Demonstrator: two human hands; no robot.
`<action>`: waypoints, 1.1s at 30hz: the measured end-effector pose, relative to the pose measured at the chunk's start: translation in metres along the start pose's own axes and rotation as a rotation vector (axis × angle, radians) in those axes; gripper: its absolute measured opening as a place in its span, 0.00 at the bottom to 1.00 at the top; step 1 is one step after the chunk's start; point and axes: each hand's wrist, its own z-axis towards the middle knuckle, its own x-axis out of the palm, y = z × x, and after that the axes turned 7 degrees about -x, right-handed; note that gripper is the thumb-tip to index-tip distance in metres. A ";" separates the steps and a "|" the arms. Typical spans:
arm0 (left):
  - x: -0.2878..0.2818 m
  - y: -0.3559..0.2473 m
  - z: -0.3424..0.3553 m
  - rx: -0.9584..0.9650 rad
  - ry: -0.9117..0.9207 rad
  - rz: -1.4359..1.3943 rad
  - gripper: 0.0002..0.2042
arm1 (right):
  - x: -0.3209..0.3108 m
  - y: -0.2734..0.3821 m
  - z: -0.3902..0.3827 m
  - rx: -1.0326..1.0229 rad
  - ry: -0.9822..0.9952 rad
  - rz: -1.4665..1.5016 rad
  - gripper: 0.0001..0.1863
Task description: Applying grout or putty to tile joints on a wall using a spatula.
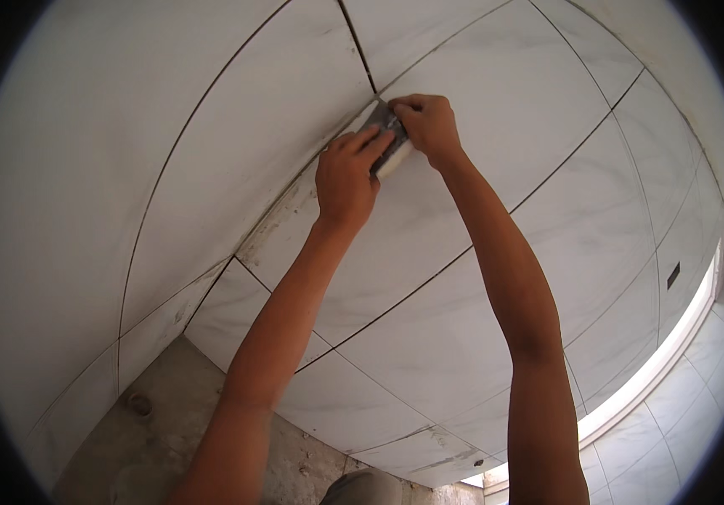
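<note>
Both arms reach up to the corner where two white tiled walls meet. A small rectangular block (387,119), grey on its face with a pale lower edge, lies against the tile beside the corner joint. My left hand (347,178) grips it from the lower left, fingers laid over its face and thumb near the pale edge. At its upper right end, my right hand (429,126) is closed with fingertips pinching the rim. The hands hide part of the block, so its exact kind is unclear. Smeared residue (273,227) marks the tile edge below the left hand.
Dark open joints run between the marbled tiles (429,244). Bare concrete floor (160,421) with a round pipe hole (139,405) lies at lower left. A small dark cutout (673,275) sits in the right-hand tiling, near a bright white-edged opening (673,366).
</note>
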 end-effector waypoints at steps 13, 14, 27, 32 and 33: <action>-0.021 -0.001 0.013 -0.025 0.020 0.004 0.27 | -0.002 0.008 0.008 0.181 0.125 0.208 0.12; -0.019 -0.004 0.010 -0.030 0.039 0.007 0.26 | -0.003 0.008 0.004 0.184 0.131 0.209 0.12; -0.015 0.011 0.013 -0.015 0.033 -0.008 0.28 | 0.011 0.006 0.011 0.163 0.051 0.056 0.15; -0.013 0.004 0.010 0.022 0.040 0.019 0.29 | 0.003 -0.005 0.002 0.101 0.038 0.088 0.14; -0.011 0.005 0.011 0.022 0.026 0.031 0.29 | 0.004 -0.006 0.005 0.038 0.031 0.060 0.14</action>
